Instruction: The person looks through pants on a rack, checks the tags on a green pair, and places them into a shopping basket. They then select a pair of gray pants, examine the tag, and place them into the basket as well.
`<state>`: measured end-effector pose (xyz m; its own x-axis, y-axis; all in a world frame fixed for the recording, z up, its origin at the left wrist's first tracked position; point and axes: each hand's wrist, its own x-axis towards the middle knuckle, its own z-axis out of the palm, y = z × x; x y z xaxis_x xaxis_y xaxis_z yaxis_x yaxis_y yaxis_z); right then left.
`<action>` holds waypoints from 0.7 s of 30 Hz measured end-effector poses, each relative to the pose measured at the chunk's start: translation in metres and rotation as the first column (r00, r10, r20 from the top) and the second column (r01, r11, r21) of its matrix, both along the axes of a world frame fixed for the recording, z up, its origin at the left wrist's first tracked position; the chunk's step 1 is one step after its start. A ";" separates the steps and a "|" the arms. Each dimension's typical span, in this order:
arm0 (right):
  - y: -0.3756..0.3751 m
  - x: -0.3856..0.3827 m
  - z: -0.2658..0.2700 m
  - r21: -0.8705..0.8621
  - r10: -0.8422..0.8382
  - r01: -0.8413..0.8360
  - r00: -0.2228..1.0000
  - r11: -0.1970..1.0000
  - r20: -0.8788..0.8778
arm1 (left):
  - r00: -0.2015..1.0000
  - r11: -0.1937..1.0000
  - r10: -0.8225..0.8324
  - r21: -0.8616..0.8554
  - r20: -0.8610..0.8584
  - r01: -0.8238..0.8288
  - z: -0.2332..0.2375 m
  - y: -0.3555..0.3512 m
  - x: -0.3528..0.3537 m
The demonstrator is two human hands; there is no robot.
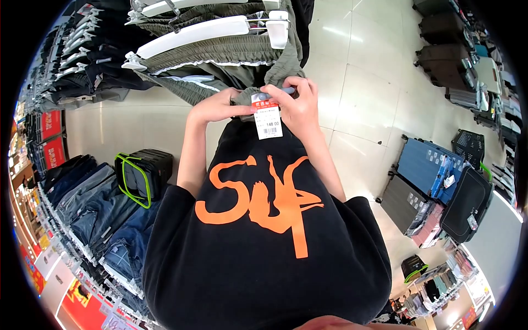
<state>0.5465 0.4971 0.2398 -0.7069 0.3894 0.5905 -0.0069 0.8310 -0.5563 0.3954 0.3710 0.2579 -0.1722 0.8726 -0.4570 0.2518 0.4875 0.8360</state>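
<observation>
Two forearms [193, 151] stretch up to the frame's upper centre in the head view, wrists turned inward. The left hand [215, 105] pinches an olive garment [214, 56]; the right hand's [300, 107] fingers grip a grey object [287, 90]. Between them hangs the white price tag [268, 122].

The trousers [214, 58] at the top centre are olive green with a thin white line under the waistband; their hanger [192, 37] is white. The tag [268, 124] is white, with a red band, black print and black barcode. The small object [287, 90] beside it is grey.

Lower centre, the shirt [264, 291] is plain black, its print [283, 209] bright orange. At left, the jeans [91, 198] run from faded to deep blue, and the basket [159, 165] is black with a lime-green rim. The floor [335, 118] is cream. At right, suitcases show blue [415, 159], black [465, 206] and pink.
</observation>
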 end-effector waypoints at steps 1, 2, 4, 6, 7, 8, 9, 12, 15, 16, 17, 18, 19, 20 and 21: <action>0.000 0.001 -0.001 0.001 0.006 -0.006 1.000 1.000 0.004 | 0.999 0.997 0.020 0.078 0.031 -0.022 -0.006 -0.002 0.001; 0.001 0.001 -0.001 -0.013 0.004 -0.004 1.000 1.000 0.006 | 0.999 0.996 0.026 0.080 0.033 -0.029 -0.010 -0.003 0.001; 0.002 -0.001 -0.004 -0.022 0.008 -0.008 1.000 1.000 0.002 | 1.000 0.999 0.004 0.040 0.027 -0.005 -0.012 -0.002 -0.001; 0.005 -0.003 -0.008 -0.006 0.012 -0.012 1.000 1.000 0.006 | 0.999 0.997 0.035 0.076 -0.033 -0.033 -0.013 -0.004 0.001; 0.004 -0.004 -0.008 -0.015 0.018 -0.018 1.000 1.000 0.000 | 0.994 0.993 0.062 0.108 -0.088 -0.052 -0.012 -0.004 0.002; 0.004 -0.003 -0.007 -0.013 0.023 -0.023 1.000 1.000 0.000 | 0.994 0.992 0.067 0.110 -0.088 -0.058 -0.011 -0.003 0.002; 0.004 -0.003 -0.006 -0.049 0.036 -0.035 0.999 0.998 0.030 | 0.996 0.999 0.021 0.035 -0.081 -0.018 -0.005 -0.002 0.001; 0.004 -0.002 -0.006 -0.088 0.060 -0.054 0.996 0.995 0.060 | 0.997 0.996 -0.055 -0.070 -0.058 0.051 0.019 0.005 0.002; 0.005 -0.005 -0.013 -0.123 0.068 -0.064 0.997 0.990 0.035 | 0.996 0.994 -0.074 -0.079 -0.043 0.070 0.011 0.003 0.000; 0.006 -0.006 -0.018 -0.158 0.065 -0.062 0.998 0.985 0.013 | 0.997 0.996 -0.066 -0.062 -0.038 0.064 0.004 0.001 0.001; 0.006 -0.005 -0.022 -0.199 0.065 -0.056 0.997 0.978 0.038 | 0.995 1.000 -0.030 0.002 -0.090 0.030 -0.001 -0.001 0.003; 0.007 -0.005 -0.027 -0.191 0.074 -0.067 0.997 0.979 0.030 | 0.975 0.998 -0.058 0.007 -0.215 0.061 -0.008 -0.001 0.003; 0.008 -0.007 -0.032 -0.236 0.055 -0.043 0.997 0.971 0.046 | 0.927 0.998 -0.019 0.055 -0.374 0.042 -0.005 0.001 0.008; 0.011 -0.007 -0.035 -0.279 0.038 -0.019 0.997 0.960 0.060 | 0.852 0.994 0.030 0.105 -0.523 0.030 0.001 0.003 0.018; 0.016 -0.006 -0.032 -0.238 0.047 -0.023 0.994 0.971 0.096 | 0.787 0.981 0.118 0.195 -0.605 0.003 -0.005 0.004 0.029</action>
<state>0.5406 0.5130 0.2077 -0.7735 0.4832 0.4102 0.0321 0.6762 -0.7360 0.4241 0.3752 0.2529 -0.4145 0.9067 -0.0780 0.7152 0.3776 0.5882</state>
